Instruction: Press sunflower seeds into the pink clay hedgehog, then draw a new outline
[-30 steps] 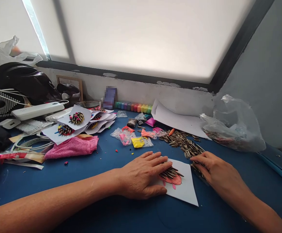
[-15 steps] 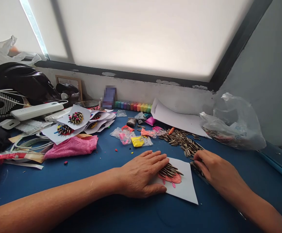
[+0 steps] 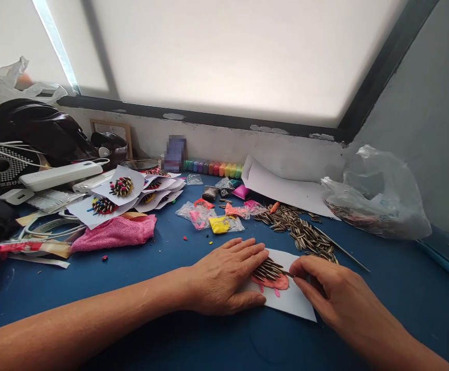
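My left hand (image 3: 232, 281) lies flat, fingers stretched out, over the left part of a white paper card (image 3: 294, 306). On that card is a flattened coral-pink clay shape (image 3: 280, 282) with small pink feet, covered in rows of striped sunflower seeds (image 3: 265, 270); part of it is hidden beneath my fingers. With thumb and forefinger pinched, my right hand (image 3: 330, 288) holds a sunflower seed (image 3: 287, 273) at the right edge of the clay. A loose pile of sunflower seeds (image 3: 305, 234) lies just beyond the card.
A thin rod (image 3: 348, 252) lies beside the seed pile. Clay packets, including a yellow one (image 3: 219, 224), sit behind my left hand. Finished seed cards (image 3: 121, 186) are stacked left, near a pink cloth (image 3: 114, 233). A plastic bag (image 3: 379, 201) stands at the right.
My right hand has moved left from the seed pile to the clay shape, a seed now in its pinch. The rod near the pile has come into view. My left hand stays put.
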Available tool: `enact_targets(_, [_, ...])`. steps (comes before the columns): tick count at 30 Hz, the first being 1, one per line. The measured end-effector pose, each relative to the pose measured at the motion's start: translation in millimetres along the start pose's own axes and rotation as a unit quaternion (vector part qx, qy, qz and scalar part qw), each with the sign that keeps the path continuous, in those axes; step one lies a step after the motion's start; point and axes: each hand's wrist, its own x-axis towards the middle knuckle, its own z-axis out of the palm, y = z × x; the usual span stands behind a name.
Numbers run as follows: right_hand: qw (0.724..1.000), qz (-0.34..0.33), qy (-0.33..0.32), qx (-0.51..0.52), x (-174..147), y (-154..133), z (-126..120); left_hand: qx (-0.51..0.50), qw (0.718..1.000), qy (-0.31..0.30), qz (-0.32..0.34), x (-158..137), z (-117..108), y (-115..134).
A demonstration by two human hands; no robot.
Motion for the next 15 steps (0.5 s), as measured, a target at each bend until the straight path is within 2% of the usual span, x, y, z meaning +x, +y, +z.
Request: enact_targets(15, [0.999,0.017,0.011,-0.03,-1.7,0.0,8.8,0.002,1.0,-0.014,-0.005,-0.7,2.0,-2.2])
